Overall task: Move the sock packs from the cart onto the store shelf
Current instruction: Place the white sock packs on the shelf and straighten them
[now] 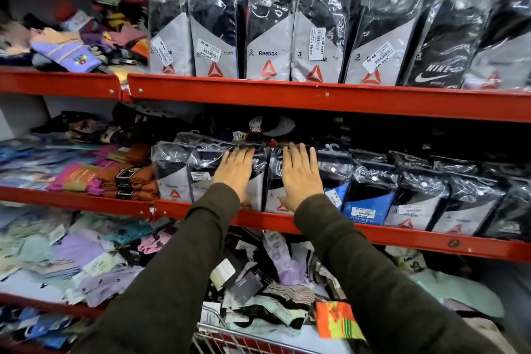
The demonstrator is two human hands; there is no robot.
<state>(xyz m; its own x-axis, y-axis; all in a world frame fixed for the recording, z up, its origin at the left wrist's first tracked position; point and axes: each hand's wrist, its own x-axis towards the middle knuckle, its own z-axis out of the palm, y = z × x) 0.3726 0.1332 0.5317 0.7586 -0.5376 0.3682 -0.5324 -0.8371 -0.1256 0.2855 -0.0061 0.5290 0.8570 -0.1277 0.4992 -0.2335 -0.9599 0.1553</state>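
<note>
Red mid shelf [359,231] nrly filled w/ sock packs [370,198]; packs pressed by flat, unclenched left hand [234,172] & right hand [301,178]; cart [230,339] contents unclear.

At mid frame the sock packs [370,195] fill the middle shelf [402,238] side by side, no gap between them; dark open room is above them, under the red upper shelf [316,98]

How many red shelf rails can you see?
3 clearly: top rail, middle rail under the hands, and a lower one at left. More may be hidden below.
</note>
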